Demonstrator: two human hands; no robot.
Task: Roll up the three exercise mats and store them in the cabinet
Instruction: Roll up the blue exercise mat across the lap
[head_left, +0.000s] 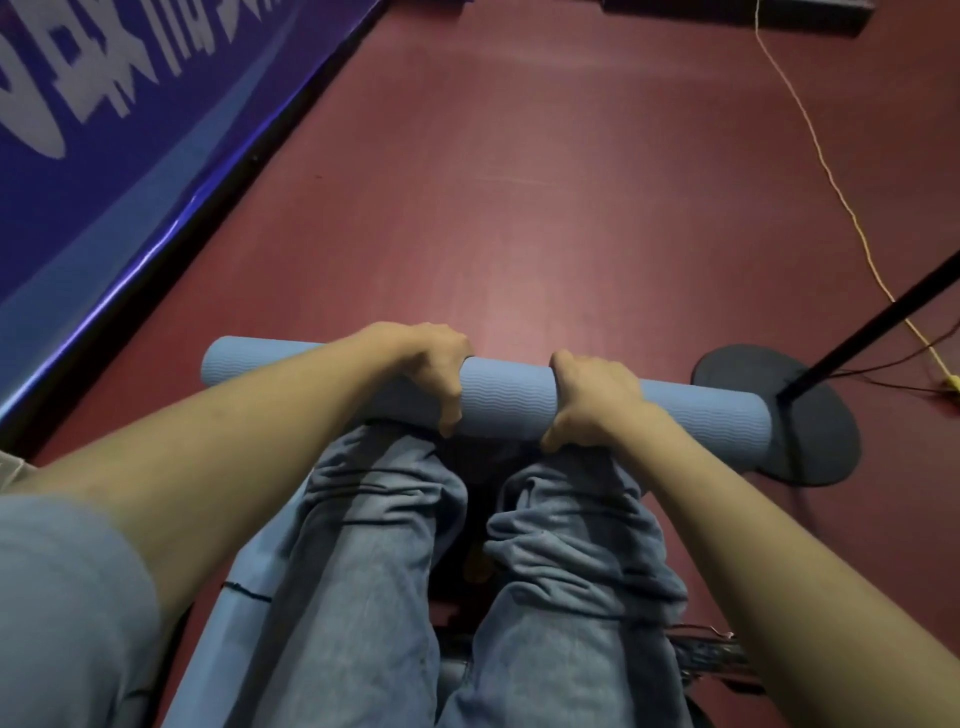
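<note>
Both hands clench the rolled blue exercise mat (506, 397) near the knees; left hand (428, 371) and right hand (592, 400) grip mid-roll, likely keeping it tight; cabinet unseen.

My left hand (431, 371) and right hand (592, 400) both grip the mat (506, 397), knuckles up, fingers curled over its far side and thumbs tucked under the near side. The hands sit near each other around the roll's middle, a short stretch of it showing between them. Both bare forearms reach forward and down over my bent knees.
</note>
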